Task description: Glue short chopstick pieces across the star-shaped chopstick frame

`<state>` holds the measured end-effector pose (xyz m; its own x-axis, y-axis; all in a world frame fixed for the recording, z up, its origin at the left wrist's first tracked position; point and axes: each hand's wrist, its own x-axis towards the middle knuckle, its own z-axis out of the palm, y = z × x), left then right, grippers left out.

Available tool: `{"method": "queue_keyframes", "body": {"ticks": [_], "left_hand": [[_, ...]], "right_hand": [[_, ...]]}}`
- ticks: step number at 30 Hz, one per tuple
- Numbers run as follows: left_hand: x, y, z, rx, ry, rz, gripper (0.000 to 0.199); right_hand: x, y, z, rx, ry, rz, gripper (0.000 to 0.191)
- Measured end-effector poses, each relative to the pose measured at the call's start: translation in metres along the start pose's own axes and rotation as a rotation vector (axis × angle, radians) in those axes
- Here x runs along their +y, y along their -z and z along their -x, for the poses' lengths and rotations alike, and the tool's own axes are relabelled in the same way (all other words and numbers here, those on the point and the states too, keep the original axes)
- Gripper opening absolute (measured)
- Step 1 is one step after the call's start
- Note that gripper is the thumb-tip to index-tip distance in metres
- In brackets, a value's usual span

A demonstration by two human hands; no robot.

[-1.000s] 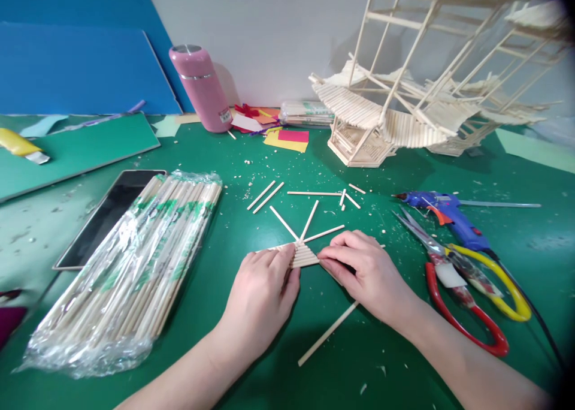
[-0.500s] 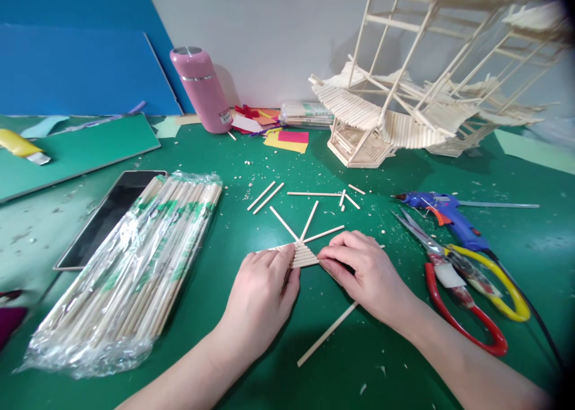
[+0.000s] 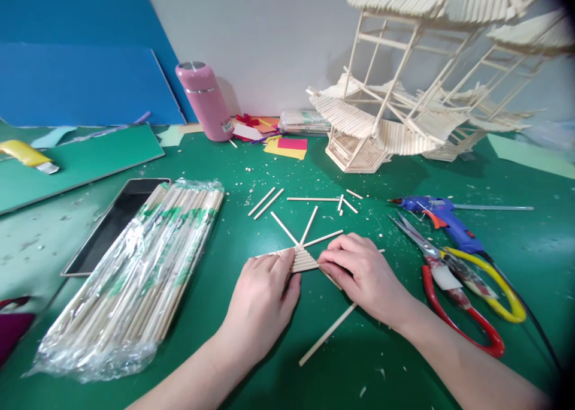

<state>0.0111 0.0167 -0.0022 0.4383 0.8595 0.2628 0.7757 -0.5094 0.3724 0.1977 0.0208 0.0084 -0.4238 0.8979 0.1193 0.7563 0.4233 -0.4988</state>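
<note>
A small fan-shaped frame of wooden sticks (image 3: 305,262) lies on the green table, with short sticks side by side filling one wedge and bare spokes spreading from its centre. My left hand (image 3: 263,293) holds the frame down, its fingers over the left part and its thumb at the near edge. At the wedge's right corner, my right hand (image 3: 362,272) pinches a thin stick (image 3: 331,277), mostly covered by the fingers. A longer loose stick (image 3: 326,335) passes beneath the right hand.
Several cut sticks (image 3: 313,199) lie beyond the frame. A bag of sticks (image 3: 135,278) overlaps a dark phone (image 3: 112,224) at left. Scissors (image 3: 449,278) and a blue glue gun (image 3: 442,212) lie right. Behind stand a pink flask (image 3: 205,101) and a stick-built pavilion model (image 3: 377,116).
The view has tilted up slightly, so the scene sits a little lower. Both hands stay at the frame; the thin stick under my right fingers shows more now.
</note>
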Motion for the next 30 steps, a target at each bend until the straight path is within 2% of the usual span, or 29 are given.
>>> {"method": "queue_keyframes", "body": {"ticks": [6, 11, 15, 19, 25, 30], "left_hand": [[-0.002, 0.002, 0.004, 0.079, -0.031, -0.079, 0.037], [0.012, 0.013, 0.002, 0.132, -0.076, -0.128, 0.024], [0.029, 0.017, -0.003, 0.048, -0.108, -0.102, 0.018], [0.038, 0.016, -0.008, -0.058, -0.108, -0.123, 0.017], [0.038, 0.01, -0.013, -0.075, -0.157, -0.175, 0.019], [0.037, 0.006, -0.017, -0.093, -0.159, -0.052, 0.022]], "right_hand": [[0.0, 0.006, 0.002, 0.018, 0.024, 0.047, 0.019], [-0.007, 0.015, 0.008, 0.074, 0.055, 0.072, 0.019], [-0.013, 0.02, 0.011, 0.098, 0.084, 0.02, 0.017], [-0.013, 0.022, 0.014, 0.116, 0.08, -0.01, 0.018], [-0.011, 0.025, 0.016, 0.128, 0.072, -0.023, 0.017], [-0.009, 0.027, 0.017, 0.153, 0.057, -0.022, 0.018]]}}
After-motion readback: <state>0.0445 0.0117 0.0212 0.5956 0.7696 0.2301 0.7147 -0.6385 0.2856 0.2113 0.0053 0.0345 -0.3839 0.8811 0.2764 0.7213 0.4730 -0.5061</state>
